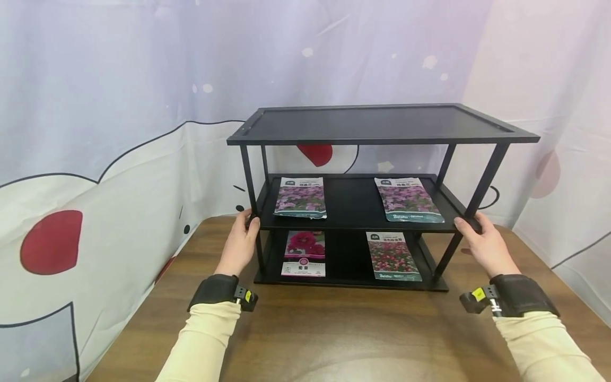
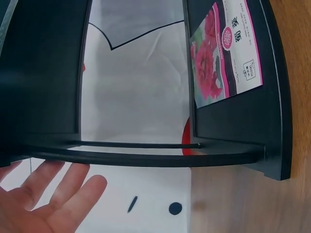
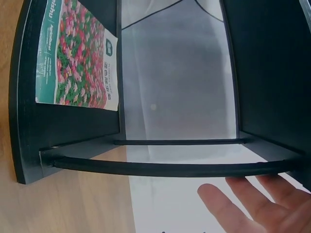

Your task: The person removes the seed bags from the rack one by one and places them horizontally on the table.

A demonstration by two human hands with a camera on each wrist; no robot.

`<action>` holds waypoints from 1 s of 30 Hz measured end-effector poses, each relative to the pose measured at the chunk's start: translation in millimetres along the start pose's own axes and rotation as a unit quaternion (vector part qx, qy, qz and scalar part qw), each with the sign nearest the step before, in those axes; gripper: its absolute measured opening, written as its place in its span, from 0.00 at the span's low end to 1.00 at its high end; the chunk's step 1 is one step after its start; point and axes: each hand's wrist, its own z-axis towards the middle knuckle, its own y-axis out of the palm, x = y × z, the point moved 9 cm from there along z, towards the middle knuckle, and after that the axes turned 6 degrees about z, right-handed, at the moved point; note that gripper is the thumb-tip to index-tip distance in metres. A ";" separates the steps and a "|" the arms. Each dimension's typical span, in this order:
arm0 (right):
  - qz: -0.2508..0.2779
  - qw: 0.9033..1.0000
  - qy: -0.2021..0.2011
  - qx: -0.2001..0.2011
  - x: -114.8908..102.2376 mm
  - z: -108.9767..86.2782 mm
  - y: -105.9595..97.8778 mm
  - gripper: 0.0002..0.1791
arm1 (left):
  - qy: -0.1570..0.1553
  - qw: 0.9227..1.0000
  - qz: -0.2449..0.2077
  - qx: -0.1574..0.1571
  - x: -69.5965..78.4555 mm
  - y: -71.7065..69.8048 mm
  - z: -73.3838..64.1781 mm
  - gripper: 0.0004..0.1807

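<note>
Both hands, left (image 1: 239,243) and right (image 1: 488,246), grip the black rack (image 1: 377,124) at its middle shelf (image 1: 353,201); rack stands on bench (image 1: 343,329). Uneven lifting could tilt it, sliding seemingly loose packets (image 1: 300,197) off.

smooth black rack (image 1: 363,124), metal-looking, low sheen, flower-printed packets (image 1: 299,197) smooth, paper or film unclear, table (image 1: 353,329) wood-grained, softly glossy, backdrop (image 1: 138,79) creased cloth, mostly matt, sleeves (image 1: 202,339) matt cloth

Head view faces the rack (image 1: 350,201); wrist views (nearer) show its ends.
</note>
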 end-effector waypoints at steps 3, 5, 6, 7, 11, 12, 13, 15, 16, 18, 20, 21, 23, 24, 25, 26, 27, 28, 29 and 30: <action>0.006 1.000 0.004 -0.005 -0.1 1.1 2.0 0.39 | 0.002 1.000 0.000 -0.005 -1.2 -0.6 0.6 0.28; 0.004 1.000 0.008 -0.006 1.0 1.5 2.8 0.39 | 0.004 1.000 -0.001 -0.009 -1.4 -0.3 1.0 0.28; 0.005 1.000 0.009 -0.007 1.3 1.5 3.3 0.39 | 0.004 1.000 -0.001 -0.011 -1.6 -0.2 1.3 0.29; 0.005 1.000 0.011 -0.008 1.7 1.6 3.6 0.39 | 0.005 1.000 -0.003 -0.012 -1.5 -0.3 1.4 0.29; -0.006 1.000 0.018 -0.011 3.6 1.5 3.7 0.41 | 0.015 1.000 -0.010 -0.015 -0.2 -1.1 1.4 0.29; -0.005 1.000 0.018 -0.013 3.5 1.3 3.4 0.41 | 0.017 1.000 -0.012 -0.018 0.2 -1.2 1.0 0.30; -0.006 1.000 0.020 -0.014 3.9 1.0 2.9 0.41 | 0.020 0.999 -0.015 -0.021 1.0 -1.4 0.4 0.30; -0.004 1.000 0.020 -0.016 4.0 0.4 2.0 0.42 | 0.026 0.999 -0.018 -0.027 2.5 -1.2 -1.0 0.31; -0.001 1.000 0.019 -0.016 4.5 -0.4 0.0 0.42 | 0.030 0.999 -0.020 -0.031 4.7 0.0 -1.3 0.32; 0.005 1.000 0.019 -0.015 5.2 -1.9 -2.8 0.42 | 0.035 0.998 -0.021 -0.038 7.7 2.0 -1.7 0.33; 0.007 1.000 0.019 -0.014 5.1 -2.8 -4.2 0.42 | 0.039 0.998 -0.021 -0.043 9.4 2.7 -1.7 0.34; 0.002 1.000 0.020 -0.011 4.6 -3.2 -4.5 0.42 | 0.039 0.998 -0.020 -0.045 9.5 2.2 -1.8 0.34; -0.012 1.000 0.029 -0.001 3.3 -4.0 -4.8 0.43 | 0.039 0.998 -0.021 -0.043 8.1 -0.2 -1.8 0.34; -0.018 0.999 0.031 0.008 1.8 -4.7 -4.5 0.43 | 0.039 0.998 -0.021 -0.040 6.9 -1.5 -1.9 0.34; -0.024 0.999 0.031 0.021 -0.2 -5.5 -4.6 0.44 | 0.035 0.998 -0.022 -0.036 5.6 -3.2 -2.3 0.34; -0.029 0.998 0.029 0.040 -2.9 -6.7 -5.6 0.44 | 0.031 0.999 -0.023 -0.031 4.2 -4.6 -2.9 0.34; -0.030 0.997 0.028 0.063 -5.5 -8.6 -7.2 0.44 | 0.029 0.999 -0.027 -0.024 2.8 -5.7 -3.3 0.34; -0.026 0.995 0.026 0.090 -8.3 -11.4 -10.0 0.44 | 0.026 0.999 -0.029 -0.015 2.2 -7.0 -4.4 0.34; -0.017 0.992 0.021 0.123 -12.1 -15.1 -13.3 0.43 | 0.024 0.999 -0.034 -0.004 2.1 -8.7 -5.6 0.34; -0.005 0.987 0.016 0.158 -16.2 -19.6 -16.6 0.42 | 0.021 0.999 -0.034 0.010 2.7 -11.0 -7.4 0.34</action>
